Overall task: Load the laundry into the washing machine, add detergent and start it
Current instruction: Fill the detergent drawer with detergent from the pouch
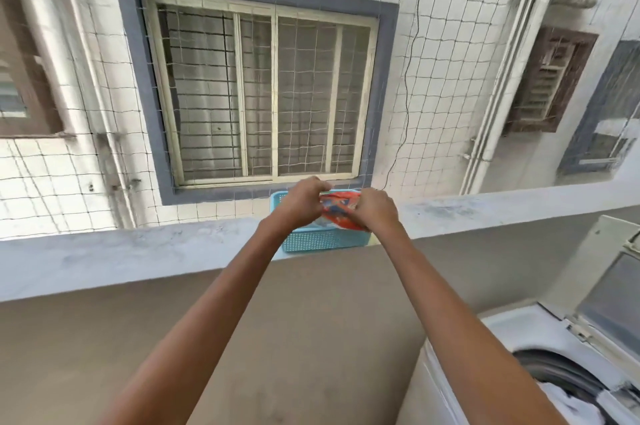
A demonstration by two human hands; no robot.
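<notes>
Both my arms reach forward to a turquoise plastic basket (323, 241) standing on the balcony ledge. My left hand (302, 201) and my right hand (375, 209) both grip a red and blue detergent packet (341, 208), held over the basket's top. The white top-loading washing machine (519, 327) stands at the lower right with its lid (609, 289) raised. White laundry (568, 404) lies inside the drum, partly hidden by my right arm.
The grey ledge (138, 251) runs across the view on top of a tan parapet wall (311, 338). Netting (86, 182) covers the opening beyond it. A barred window (263, 95) and pipes (502, 85) are on the facing building.
</notes>
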